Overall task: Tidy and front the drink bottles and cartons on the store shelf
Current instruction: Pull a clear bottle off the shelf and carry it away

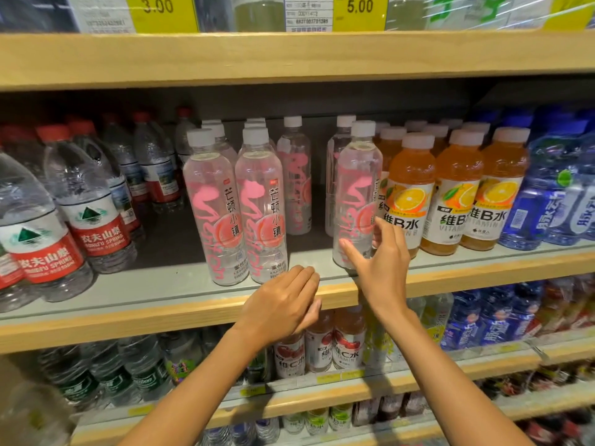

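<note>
Pink-label bottle [354,188] stands upright at the front of the middle shelf [161,313], just beside the orange drinks [410,188]. Its label is turned partly sideways. Right hand [383,268] is spread round the lower half, thumb in front and fingers to the right; no firm grip visible. Left hand [280,307] hovers flat at the shelf edge, fingers together, holding nothing. Risk: a loose twist so near the lip could tip the bottle off, or knock it into the orange row.

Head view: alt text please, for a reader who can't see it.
A person's right hand spreads around a clear pink-labelled bottle at the shelf front, beside orange vitamin drinks. The left hand hovers, empty, over its wooden edge.
</note>
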The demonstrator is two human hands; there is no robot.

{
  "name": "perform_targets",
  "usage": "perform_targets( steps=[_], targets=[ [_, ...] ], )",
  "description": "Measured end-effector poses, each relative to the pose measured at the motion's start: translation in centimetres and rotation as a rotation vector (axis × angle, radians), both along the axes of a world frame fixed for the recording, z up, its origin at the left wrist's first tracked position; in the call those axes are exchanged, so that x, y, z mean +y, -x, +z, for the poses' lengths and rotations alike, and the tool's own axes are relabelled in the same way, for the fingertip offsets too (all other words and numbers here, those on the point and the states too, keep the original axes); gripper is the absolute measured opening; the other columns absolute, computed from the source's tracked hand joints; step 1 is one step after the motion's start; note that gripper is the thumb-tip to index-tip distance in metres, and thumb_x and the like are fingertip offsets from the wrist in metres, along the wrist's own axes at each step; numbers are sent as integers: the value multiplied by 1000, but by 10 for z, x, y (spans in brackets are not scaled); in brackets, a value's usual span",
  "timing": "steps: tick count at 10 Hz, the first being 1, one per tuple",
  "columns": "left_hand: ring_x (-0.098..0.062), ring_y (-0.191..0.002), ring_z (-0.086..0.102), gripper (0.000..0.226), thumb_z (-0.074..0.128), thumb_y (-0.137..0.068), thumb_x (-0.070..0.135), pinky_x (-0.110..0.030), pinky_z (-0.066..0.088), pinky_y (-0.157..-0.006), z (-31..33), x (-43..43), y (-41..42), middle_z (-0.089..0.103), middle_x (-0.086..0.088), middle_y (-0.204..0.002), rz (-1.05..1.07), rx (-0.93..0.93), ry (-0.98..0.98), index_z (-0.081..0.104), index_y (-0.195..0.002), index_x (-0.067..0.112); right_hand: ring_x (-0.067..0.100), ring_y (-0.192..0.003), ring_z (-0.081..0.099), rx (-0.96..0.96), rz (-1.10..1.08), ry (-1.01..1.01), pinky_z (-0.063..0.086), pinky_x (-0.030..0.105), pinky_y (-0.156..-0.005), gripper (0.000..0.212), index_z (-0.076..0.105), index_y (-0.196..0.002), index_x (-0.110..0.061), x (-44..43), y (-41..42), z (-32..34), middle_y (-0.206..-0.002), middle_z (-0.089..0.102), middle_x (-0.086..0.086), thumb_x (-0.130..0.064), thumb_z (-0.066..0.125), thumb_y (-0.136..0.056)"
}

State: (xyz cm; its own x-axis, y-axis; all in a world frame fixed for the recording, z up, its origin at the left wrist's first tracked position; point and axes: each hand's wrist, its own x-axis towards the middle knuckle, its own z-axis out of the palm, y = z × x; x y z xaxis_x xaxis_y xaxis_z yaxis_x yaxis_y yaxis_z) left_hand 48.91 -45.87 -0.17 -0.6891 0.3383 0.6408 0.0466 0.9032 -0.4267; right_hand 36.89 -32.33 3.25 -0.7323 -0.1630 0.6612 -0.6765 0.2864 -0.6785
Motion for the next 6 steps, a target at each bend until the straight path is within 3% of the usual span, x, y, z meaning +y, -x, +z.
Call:
perform_targets(
  steps=[1, 2, 4, 6],
  targets=[
    [-25, -92, 66, 35, 52, -92, 27, -34, 55, -77, 1, 0, -1, 69, -14, -102, -1, 14, 0, 68, -105, -1, 26, -116, 51, -29, -4, -27, 46, 38, -97, 64, 48, -132, 0, -11, 6, 1, -123, 56, 13, -27, 75, -80],
    [-25, -92, 66, 36, 52, -92, 28, -34, 55, -78, 2, 0, -2, 69, -13, -103, 1, 19, 0, 68, -106, -1, 25, -114, 51, -21, -58, -56, 38, 25, -92, 61, 48, -130, 1, -21, 8, 2, -121, 57, 14, -27, 72, -83],
    [-24, -94, 66, 37, 51, -93, 29, -33, 55, -79, 1, 0, -2, 69, -13, -104, -1, 17, 2, 68, -107, 0, 30, -103, 52, -4, -152, -198, 40, 32, -80, 30, 50, -112, 2, -33, 14, 7, -110, 55, 18, -16, 62, -91],
    [-25, -93, 66, 37, 50, -93, 29, -34, 55, -78, 1, -1, -2, 69, -13, -104, 4, 11, 0, 68, -107, -1, 34, -106, 54, -69, -225, -378, 43, 36, -84, 25, 55, -113, 7, -42, 25, 18, -115, 55, 23, -7, 55, -92]
  ],
)
